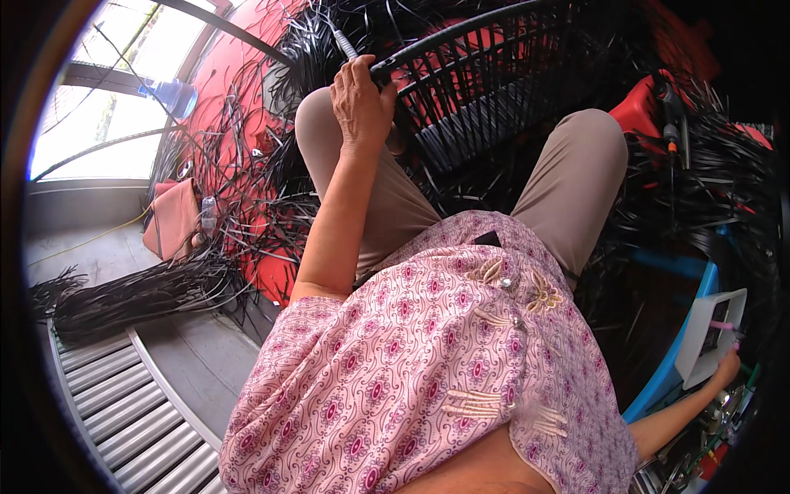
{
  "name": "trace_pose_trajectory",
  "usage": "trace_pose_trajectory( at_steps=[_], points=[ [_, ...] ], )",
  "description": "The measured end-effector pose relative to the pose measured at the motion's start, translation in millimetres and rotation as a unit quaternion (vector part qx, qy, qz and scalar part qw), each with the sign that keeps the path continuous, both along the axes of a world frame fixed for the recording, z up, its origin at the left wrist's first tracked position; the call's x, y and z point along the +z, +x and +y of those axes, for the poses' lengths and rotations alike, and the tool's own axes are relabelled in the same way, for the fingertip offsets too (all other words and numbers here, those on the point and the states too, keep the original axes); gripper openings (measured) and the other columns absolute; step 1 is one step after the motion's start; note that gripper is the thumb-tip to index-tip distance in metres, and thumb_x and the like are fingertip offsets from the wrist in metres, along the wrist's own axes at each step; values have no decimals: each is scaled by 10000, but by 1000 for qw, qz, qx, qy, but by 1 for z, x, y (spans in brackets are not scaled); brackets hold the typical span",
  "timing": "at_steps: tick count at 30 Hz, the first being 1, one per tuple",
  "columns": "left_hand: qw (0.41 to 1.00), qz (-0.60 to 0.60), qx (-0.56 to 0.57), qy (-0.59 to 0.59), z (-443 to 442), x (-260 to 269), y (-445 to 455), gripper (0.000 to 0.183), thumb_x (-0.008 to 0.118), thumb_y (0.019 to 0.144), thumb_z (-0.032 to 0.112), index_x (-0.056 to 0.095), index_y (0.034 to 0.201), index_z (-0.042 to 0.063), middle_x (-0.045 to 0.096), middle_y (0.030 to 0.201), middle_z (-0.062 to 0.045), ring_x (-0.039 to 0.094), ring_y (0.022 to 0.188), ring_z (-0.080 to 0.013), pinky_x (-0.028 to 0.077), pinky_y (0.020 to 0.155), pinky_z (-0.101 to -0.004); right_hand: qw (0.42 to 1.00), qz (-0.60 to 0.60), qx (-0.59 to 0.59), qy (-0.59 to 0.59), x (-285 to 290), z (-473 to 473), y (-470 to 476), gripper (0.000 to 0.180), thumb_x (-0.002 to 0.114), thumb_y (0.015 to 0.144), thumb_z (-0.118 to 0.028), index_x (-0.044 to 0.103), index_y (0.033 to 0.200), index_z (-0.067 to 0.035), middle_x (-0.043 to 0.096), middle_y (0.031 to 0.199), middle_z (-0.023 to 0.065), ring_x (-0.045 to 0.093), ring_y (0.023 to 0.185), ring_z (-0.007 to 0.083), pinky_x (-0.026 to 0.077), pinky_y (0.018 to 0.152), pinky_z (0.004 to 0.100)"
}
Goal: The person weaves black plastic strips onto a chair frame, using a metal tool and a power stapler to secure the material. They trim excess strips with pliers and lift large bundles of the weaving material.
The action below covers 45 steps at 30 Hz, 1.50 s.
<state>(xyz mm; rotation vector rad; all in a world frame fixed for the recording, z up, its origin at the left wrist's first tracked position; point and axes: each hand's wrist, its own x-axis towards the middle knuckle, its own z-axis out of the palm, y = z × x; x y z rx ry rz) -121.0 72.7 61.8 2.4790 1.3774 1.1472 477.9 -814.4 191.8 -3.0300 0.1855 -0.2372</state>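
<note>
My left hand (361, 99) rests on the top left corner of a black woven strip basket frame (481, 92), its fingers bent around the rim. A ribbed grey handle or tube (345, 46) juts out just beyond my fingertips. At the far right, my right hand (728, 368) is at the edge of a white plastic tray (694, 352) with a pink thin item (722, 325) in it; whether the fingers hold something is not clear. The basket frame stands tilted between my knees.
Loose black strips (728, 179) lie around. A red container (639, 108) and a power screwdriver-like tool (671, 133) are at the right. A blue bin (666, 352) stands beside me. At the left are a strip bundle (142, 293), a slatted metal seat (129, 395) and a pink bag (173, 219).
</note>
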Motion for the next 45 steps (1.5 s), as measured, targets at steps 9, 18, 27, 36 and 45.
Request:
trace_pose_trajectory(
  at_steps=[9, 18, 27, 36, 45],
  points=[
    [998, -65, 1, 22, -1, -8, 8, 603, 617, 675, -70, 455, 1253, -10, 463, 1304, -222, 414, 1282, -408, 334, 1110, -472, 908, -53, 202, 363, -7, 349, -225, 344, 658, 915, -230, 651, 1234, -100, 524, 829, -80, 441, 704, 39, 341, 614, 195],
    [999, -23, 11, 45, -1, -5, 6, 539, 628, 705, 17, 515, 1231, 14, 487, 1311, -190, 420, 1312, -385, 328, 1104, -477, 834, 219, 358, 358, -119, 554, -337, 308, 624, 894, -138, 669, 1172, -14, 596, 820, -13, 545, 760, 96, 451, 709, 247],
    [1000, -5, -1, 22, 1, 9, 1, 503, 612, 709, 25, 542, 1207, 40, 530, 1241, -164, 461, 1252, -370, 358, 1071, -476, 841, 83, 472, 253, -60, 553, -335, 302, 614, 886, -43, 648, 1178, 22, 682, 1031, 145, 646, 908, 250, 503, 846, 351],
    [996, 46, 51, 59, 5, 7, 19, 436, 605, 719, 21, 554, 1152, 30, 529, 1162, -157, 476, 1188, -364, 376, 1004, -470, 856, 76, 453, 236, -91, 563, -363, 300, 607, 889, -95, 664, 1174, -24, 674, 1099, 181, 653, 1011, 374, 512, 870, 411],
    [993, 54, 72, 79, 9, -1, 30, 414, 622, 692, 22, 557, 1101, 27, 519, 1135, -155, 465, 1172, -359, 362, 996, -464, 844, 170, 425, 279, -95, 558, -362, 361, 586, 952, -109, 586, 1290, 16, 678, 1134, 164, 653, 948, 280, 500, 872, 363]
  ],
)
